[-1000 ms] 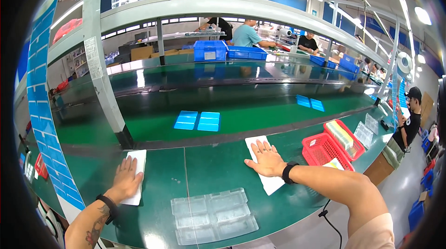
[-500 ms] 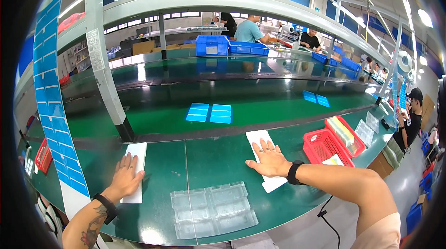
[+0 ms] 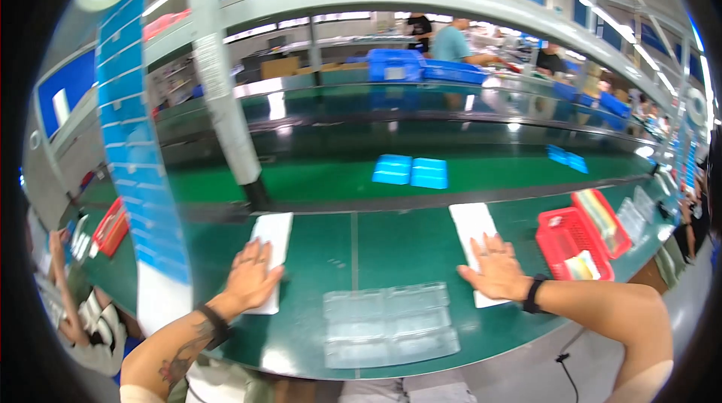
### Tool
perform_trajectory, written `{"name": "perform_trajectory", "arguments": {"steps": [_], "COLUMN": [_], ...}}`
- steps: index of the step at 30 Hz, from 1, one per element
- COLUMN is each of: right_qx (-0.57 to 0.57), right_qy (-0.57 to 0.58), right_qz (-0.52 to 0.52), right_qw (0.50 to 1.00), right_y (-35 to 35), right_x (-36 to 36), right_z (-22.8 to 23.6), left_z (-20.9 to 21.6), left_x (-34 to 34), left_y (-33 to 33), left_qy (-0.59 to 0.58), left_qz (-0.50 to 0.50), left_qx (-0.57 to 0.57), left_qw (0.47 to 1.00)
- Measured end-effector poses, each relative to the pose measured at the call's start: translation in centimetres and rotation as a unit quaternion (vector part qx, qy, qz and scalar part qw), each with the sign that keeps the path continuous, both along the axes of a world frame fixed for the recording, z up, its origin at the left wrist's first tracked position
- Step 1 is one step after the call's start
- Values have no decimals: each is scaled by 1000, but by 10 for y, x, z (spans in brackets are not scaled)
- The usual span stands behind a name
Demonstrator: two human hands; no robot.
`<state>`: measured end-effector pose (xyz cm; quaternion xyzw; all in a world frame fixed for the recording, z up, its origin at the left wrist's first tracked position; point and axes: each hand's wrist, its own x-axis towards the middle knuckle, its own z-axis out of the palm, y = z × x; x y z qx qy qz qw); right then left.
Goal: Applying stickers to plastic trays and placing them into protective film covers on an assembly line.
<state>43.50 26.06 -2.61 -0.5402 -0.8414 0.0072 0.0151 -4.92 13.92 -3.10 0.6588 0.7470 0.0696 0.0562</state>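
My left hand (image 3: 254, 276) lies flat with its fingers spread on a long white strip or flat card (image 3: 277, 234) on the green workbench. Farther right, my right hand (image 3: 496, 273) also rests flat, fingers apart, on a second white strip (image 3: 471, 224). Both palms cover part of the strips beneath. Between the forearms, close to the front edge, sits a clear plastic tray (image 3: 391, 328) with several shallow compartments. It touches neither hand.
Blue film labels (image 3: 410, 171) lie on the green conveyor beyond the bench. A blue label strip (image 3: 128, 124) hangs at left beside a metal post (image 3: 222, 87). Red baskets (image 3: 568, 249) stand at right, another red basket (image 3: 111, 228) at left. A person's arm (image 3: 59, 260) shows at far left.
My view has turned left, so the bench and its things sit farther right in the picture, and a person at the left has come into sight. Both hands stay flat on the white strips.
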Motion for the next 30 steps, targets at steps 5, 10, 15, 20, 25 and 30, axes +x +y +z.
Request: {"name": "perform_trajectory", "arguments": {"steps": [5, 10, 15, 20, 25, 30], "right_qx": [-72, -66, -77, -63, -90, -104], "right_qy": [15, 34, 26, 27, 42, 31], "right_qz": [12, 20, 24, 11, 7, 11], "right_qw": [997, 997, 996, 998, 995, 994], "right_y": [-18, -29, -39, -47, -49, -52], "right_x": [5, 3, 3, 1, 4, 8], "right_z": [6, 11, 11, 15, 24, 25], "left_z": [-8, -2, 1, -6, 4, -1], "left_x": [10, 13, 17, 18, 21, 13], "left_y": [-21, -29, -40, -44, -52, -65], "left_qy": [17, 22, 27, 29, 12, 38], "left_qz": [-8, -1, -2, -6, -2, -25], "left_qx": [-12, -18, -25, -1, -48, -57], "left_qw": [1000, 1000, 999, 1000, 999, 997]}}
